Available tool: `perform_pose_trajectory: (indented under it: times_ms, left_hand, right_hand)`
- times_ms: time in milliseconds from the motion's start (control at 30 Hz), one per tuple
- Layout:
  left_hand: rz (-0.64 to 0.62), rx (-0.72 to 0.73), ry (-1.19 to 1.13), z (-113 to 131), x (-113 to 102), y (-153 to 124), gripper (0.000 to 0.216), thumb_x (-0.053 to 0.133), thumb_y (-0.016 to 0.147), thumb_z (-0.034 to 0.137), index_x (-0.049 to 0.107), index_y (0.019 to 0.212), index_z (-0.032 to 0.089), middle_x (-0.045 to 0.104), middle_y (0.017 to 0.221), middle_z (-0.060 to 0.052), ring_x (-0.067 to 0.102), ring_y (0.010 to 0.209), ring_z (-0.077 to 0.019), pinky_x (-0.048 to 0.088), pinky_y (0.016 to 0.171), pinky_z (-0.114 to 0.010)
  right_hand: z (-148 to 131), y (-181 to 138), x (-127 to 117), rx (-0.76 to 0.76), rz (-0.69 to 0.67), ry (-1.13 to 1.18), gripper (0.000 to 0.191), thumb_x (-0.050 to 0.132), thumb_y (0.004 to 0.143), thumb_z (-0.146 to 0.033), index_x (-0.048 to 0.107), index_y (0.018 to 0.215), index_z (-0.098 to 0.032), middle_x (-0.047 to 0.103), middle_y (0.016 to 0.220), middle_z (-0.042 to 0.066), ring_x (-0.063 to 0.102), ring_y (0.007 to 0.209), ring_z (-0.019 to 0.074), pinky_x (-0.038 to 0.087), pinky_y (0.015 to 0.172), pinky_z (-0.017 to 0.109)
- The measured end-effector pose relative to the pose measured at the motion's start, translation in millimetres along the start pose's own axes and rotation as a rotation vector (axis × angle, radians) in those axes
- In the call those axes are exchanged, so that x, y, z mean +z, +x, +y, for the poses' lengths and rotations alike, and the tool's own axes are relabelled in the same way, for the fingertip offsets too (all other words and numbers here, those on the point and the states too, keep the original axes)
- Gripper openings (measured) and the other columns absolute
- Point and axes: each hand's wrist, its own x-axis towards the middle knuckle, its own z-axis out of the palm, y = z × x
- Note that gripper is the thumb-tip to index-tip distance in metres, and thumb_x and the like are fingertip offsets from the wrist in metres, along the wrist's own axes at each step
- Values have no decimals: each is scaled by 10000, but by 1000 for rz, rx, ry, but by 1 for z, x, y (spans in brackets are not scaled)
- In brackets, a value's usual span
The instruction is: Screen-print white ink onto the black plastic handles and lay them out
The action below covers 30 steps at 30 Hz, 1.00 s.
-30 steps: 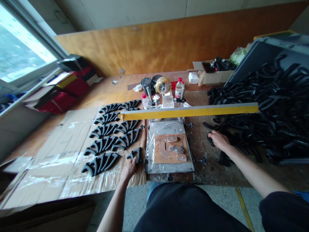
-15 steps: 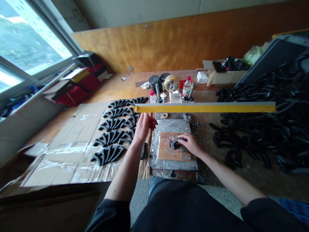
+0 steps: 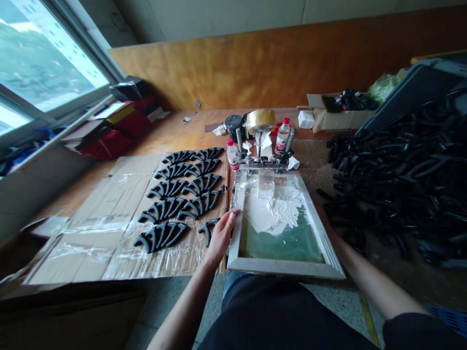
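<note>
A silver-edged screen printing frame [image 3: 284, 266] lies lowered over the work plate, its green mesh [image 3: 280, 247] partly coated with thick white ink [image 3: 270, 214]. My left hand [image 3: 222, 236] grips the frame's left side, thumb along the edge and fingers partly hidden. At the right side, my right forearm [image 3: 365, 277] reaches behind the frame; that hand is mostly hidden and its fingers do not show. A pale, flat squeegee-like block [image 3: 266, 183] rests at the top of the mesh. Beside my left hand lie small curved black handles [image 3: 207, 231] on the cardboard.
Rows of black curved handles [image 3: 160, 236] cover part of a cardboard sheet [image 3: 91, 233] at left. A large heap of black parts [image 3: 401, 184] fills the right side. Behind the frame stand metal hinge posts, two red-capped bottles [image 3: 282, 135] and a tape roll [image 3: 260, 119].
The screen frame has swung down from its raised, edge-on position and now covers the plate. My left hand has come down to its left edge; my right hand has left the black handle.
</note>
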Motion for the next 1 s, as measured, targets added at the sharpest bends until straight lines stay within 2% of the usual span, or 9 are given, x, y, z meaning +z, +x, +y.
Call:
perform_pose_trajectory:
  times_ms: [100,200,267,400,500,633,733,900,1000]
  left_hand:
    - [-29,-30,111,-34,7,6,646,524,855,535,435,1423,242,592,737,11,501,604,-125,380,558,-221]
    - [-26,-28,274,-53,12,15,625,500,871,487,401,1444,257,529,663,39,473,569,-113,354,550,-212]
    - [-23,-30,342,-58,13,19,597,479,878,480,415,1431,264,516,652,44,481,572,-115,353,557,-213]
    - [-26,-63,370,-61,13,24,569,465,876,505,474,1383,248,554,693,30,507,591,-121,376,574,-223]
    - [-26,-80,345,-63,14,25,566,468,874,518,492,1371,248,575,715,20,519,599,-123,384,568,-222]
    - [1,-94,309,-64,14,25,574,506,856,516,521,1354,231,587,728,8,530,605,-126,400,573,-222]
    - [14,-100,289,-63,14,25,583,522,844,520,534,1340,214,583,717,10,521,595,-125,408,581,-225]
    - [13,-103,254,-61,14,24,588,519,842,538,538,1326,205,588,720,10,500,574,-114,403,573,-223]
    - [7,-107,243,-61,14,23,592,525,838,547,535,1326,213,587,716,12,494,561,-112,398,560,-224]
  right_hand:
    - [-3,22,-17,97,178,-15,270,456,935,-272,670,1057,-162,629,1018,112,625,866,231,532,797,421]
    - [-50,50,-15,-124,260,-15,458,615,837,-277,565,1277,-159,512,1297,163,573,1079,276,500,906,418]
    - [-91,65,-5,-273,172,-90,579,701,787,-280,510,1321,-166,462,1362,171,500,1193,305,460,965,430]
    - [-136,66,20,-266,-127,-273,259,707,799,-279,620,1030,-200,660,958,88,603,941,256,485,797,352]
    - [-131,36,27,-453,-247,-295,50,616,854,-207,638,898,-197,668,854,57,610,833,208,452,717,291]
    - [-113,2,13,-804,-375,-201,225,501,831,-45,661,892,-191,675,866,46,601,822,172,421,693,259]
    - [-112,3,4,-804,-438,-154,195,558,777,-56,663,816,-216,671,807,3,598,769,155,399,635,242]
    - [-110,-1,19,-746,-210,-170,245,544,801,-41,678,929,-201,693,904,31,608,811,159,416,657,239]
    - [-104,-12,24,-799,-256,-133,271,547,808,-44,673,985,-206,694,954,29,621,811,151,433,669,235]
